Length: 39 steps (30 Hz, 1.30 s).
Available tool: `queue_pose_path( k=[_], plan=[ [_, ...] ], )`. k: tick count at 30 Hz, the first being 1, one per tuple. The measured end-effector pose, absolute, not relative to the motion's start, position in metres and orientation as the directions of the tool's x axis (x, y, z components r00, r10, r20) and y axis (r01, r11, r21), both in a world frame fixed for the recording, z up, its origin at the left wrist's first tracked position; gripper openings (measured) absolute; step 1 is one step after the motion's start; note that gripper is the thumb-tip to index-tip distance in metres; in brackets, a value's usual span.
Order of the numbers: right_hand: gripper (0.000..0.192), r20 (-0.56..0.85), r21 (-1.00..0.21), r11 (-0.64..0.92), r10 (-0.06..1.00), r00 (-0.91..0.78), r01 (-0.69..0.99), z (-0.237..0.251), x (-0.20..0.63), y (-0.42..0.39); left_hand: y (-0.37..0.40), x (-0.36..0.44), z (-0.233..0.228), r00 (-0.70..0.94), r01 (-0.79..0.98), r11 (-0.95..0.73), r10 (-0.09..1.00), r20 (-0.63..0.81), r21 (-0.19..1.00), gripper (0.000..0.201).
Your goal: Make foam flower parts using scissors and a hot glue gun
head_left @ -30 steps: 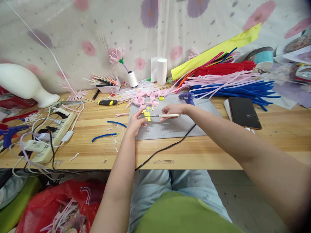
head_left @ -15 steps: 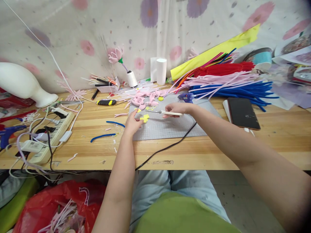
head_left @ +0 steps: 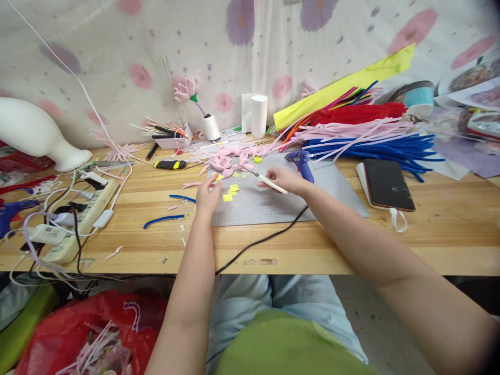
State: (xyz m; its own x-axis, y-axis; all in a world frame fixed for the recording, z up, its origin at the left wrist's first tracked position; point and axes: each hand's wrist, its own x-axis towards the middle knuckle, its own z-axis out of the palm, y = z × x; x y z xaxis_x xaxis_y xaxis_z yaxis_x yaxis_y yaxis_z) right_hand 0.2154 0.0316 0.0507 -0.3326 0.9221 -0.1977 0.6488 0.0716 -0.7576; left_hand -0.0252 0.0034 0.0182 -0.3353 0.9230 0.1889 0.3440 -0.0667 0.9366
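Note:
My left hand is over the left edge of the grey cutting mat. Its thumb and fingertips are closed at a small yellow strip, partly covered by the fingers. In my right hand is a pair of scissors with white handles, its thin metal blades pointing left toward the pink petals. Small yellow pieces lie on the mat between my hands. Pink fuzzy petals are heaped just beyond. A purple glue gun rests behind my right hand.
Blue, pink and red pipe cleaners are piled at the back right. A black phone-like object lies at right. A power strip with cables is at left, and a black cord crosses the front. A box cutter lies behind my left hand.
My left hand has moved slightly left with the yellow strip. The scissors have tilted, their handles lower toward me. The clustered yellow pieces on the mat now lie more spread out.

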Motion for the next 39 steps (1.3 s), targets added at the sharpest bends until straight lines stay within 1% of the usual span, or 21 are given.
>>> queue_pose_path(
  k=[3,5,8,12,15,19,23,25,27,29,32,35,39],
  plan=[
    [0.049,-0.201,-0.895,-0.093,0.958,-0.207,0.437,0.046,0.199,0.026,0.005,-0.015,0.014,-0.387,0.152,-0.092,0.911,0.145,0.984,0.024],
    [0.046,-0.218,-0.953,-0.168,0.958,-0.187,0.252,0.044,0.186,0.022,0.003,-0.006,0.013,-0.366,0.075,-0.062,0.927,0.085,0.995,0.023],
    [0.042,-0.191,-0.982,-0.187,0.954,-0.230,0.037,0.042,0.165,0.017,-0.001,0.006,0.013,-0.306,0.057,-0.037,0.951,0.053,0.998,0.023],
    [0.042,-0.172,-0.974,-0.199,0.958,-0.228,-0.104,0.039,0.147,0.018,-0.003,0.012,0.010,-0.253,0.077,-0.031,0.966,0.049,0.997,0.025],
    [0.041,-0.192,-0.964,-0.220,0.964,-0.182,-0.147,0.036,0.141,0.023,-0.002,0.010,0.005,-0.213,0.147,-0.065,0.972,0.096,0.987,0.028],
    [0.033,-0.204,-0.960,-0.224,0.971,-0.126,-0.169,0.036,0.137,0.028,-0.001,0.009,0.001,-0.166,0.248,-0.132,0.970,0.176,0.960,0.034],
    [0.029,-0.223,-0.954,-0.237,0.970,-0.091,-0.183,0.037,0.136,0.029,-0.003,0.011,0.002,-0.134,0.241,-0.154,0.973,0.190,0.958,0.036],
    [0.028,-0.229,-0.954,-0.240,0.970,-0.078,-0.180,0.038,0.135,0.029,-0.005,0.014,0.006,-0.128,0.181,-0.148,0.977,0.172,0.972,0.040],
    [0.028,-0.229,-0.956,-0.239,0.970,-0.075,-0.171,0.038,0.136,0.028,-0.006,0.016,0.010,-0.144,0.071,-0.121,0.981,0.130,0.990,0.049],
    [0.028,-0.219,-0.959,-0.231,0.972,-0.087,-0.162,0.038,0.136,0.028,-0.007,0.017,0.014,-0.193,-0.062,-0.082,0.979,0.069,0.995,0.058],
    [0.030,-0.195,-0.967,-0.210,0.974,-0.116,-0.141,0.037,0.138,0.026,-0.006,0.017,0.018,-0.286,-0.214,-0.001,0.956,-0.062,0.977,0.063],
    [0.033,-0.176,-0.974,-0.195,0.972,-0.157,-0.118,0.036,0.138,0.025,-0.005,0.016,0.021,-0.315,-0.279,0.059,0.937,-0.150,0.959,0.064],
    [0.042,-0.134,-0.983,-0.157,0.967,-0.218,-0.092,0.034,0.139,0.025,-0.006,0.016,0.023,-0.293,-0.298,0.079,0.941,-0.170,0.951,0.059]
  ],
)
